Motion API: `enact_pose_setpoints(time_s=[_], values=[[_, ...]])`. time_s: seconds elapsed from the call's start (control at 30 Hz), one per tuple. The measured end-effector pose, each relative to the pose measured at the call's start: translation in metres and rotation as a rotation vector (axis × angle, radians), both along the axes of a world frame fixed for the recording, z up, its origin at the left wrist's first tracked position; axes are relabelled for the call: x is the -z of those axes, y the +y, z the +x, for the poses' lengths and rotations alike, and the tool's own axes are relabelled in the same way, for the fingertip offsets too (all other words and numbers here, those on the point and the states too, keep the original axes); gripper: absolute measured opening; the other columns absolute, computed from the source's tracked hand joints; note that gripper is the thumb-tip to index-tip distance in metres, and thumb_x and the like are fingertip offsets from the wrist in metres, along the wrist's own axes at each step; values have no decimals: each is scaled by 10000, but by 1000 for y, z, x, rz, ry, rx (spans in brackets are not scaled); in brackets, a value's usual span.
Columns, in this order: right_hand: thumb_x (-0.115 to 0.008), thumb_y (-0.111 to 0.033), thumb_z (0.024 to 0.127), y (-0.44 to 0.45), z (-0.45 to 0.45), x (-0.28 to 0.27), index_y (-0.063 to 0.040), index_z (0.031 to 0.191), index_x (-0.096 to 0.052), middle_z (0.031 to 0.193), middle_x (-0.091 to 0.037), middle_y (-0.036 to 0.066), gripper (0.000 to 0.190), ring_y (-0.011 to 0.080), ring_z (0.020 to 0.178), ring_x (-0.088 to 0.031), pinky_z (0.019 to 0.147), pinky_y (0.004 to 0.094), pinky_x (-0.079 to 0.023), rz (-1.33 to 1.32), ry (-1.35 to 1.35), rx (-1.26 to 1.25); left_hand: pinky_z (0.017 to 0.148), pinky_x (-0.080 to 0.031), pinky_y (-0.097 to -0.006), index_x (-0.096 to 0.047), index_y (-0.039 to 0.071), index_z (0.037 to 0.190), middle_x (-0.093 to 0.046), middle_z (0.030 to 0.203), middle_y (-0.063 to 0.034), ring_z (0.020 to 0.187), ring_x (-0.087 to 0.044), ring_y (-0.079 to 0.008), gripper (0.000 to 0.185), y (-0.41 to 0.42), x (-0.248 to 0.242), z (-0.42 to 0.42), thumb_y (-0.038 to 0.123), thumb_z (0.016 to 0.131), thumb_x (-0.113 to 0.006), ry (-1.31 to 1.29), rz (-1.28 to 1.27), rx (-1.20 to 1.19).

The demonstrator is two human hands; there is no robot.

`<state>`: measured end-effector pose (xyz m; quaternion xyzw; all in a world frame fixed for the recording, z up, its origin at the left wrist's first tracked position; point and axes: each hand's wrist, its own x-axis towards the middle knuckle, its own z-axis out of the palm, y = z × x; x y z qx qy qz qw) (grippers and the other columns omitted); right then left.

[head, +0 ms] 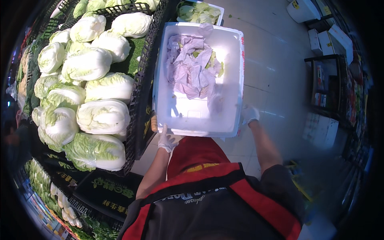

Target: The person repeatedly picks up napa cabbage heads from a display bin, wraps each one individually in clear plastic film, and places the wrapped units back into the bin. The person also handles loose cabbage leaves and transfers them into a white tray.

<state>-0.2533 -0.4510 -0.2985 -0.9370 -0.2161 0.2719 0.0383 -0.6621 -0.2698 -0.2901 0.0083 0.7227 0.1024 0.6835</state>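
Note:
Before me is a white foam box (pixel 232 120), holding crumpled pale wrapping paper (pixel 192 72) and a few green leaf scraps (pixel 221 69). My left hand (pixel 166 141), in a thin white glove, is at its near left corner. One finger lies against the rim there and the others are spread apart. Just left of that hand, a brown, wooden-looking handle (pixel 154 122) sticks up at the box's corner. My right hand (pixel 250 114), also gloved, is blurred beside the right wall; its grip and any contact with the box are unclear.
Napa cabbages (pixel 103 116) are piled in a black plastic crate (pixel 138 75) at left. Behind the foam box is another white box (pixel 221 15) of leaves. Shelves (pixel 327 84) and a white bucket (pixel 303 10) line the right; tiled floor (pixel 267 81) lies between.

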Motion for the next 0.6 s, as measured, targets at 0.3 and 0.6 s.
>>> enact_pose_setpoints(time_s=[0.3,0.6], values=[[-786,-428,699,0,-19,13,10,1014,-720,954,-720,205,543,299,851,-698,780,384,-532,138,33,187,646,-523,-397,-580,61,1068,-617,965,-96,762,-635,-256,292,-14,56,5,226,857,-698,20,297,-7],[-725,-292,723,-74,51,-30,96,1055,-678,948,-699,212,513,282,803,-676,739,392,-524,472,78,468,613,-464,-254,-293,88,1436,-618,946,-49,730,-592,-119,815,-63,-28,55,199,813,-806,-175,606,37]])
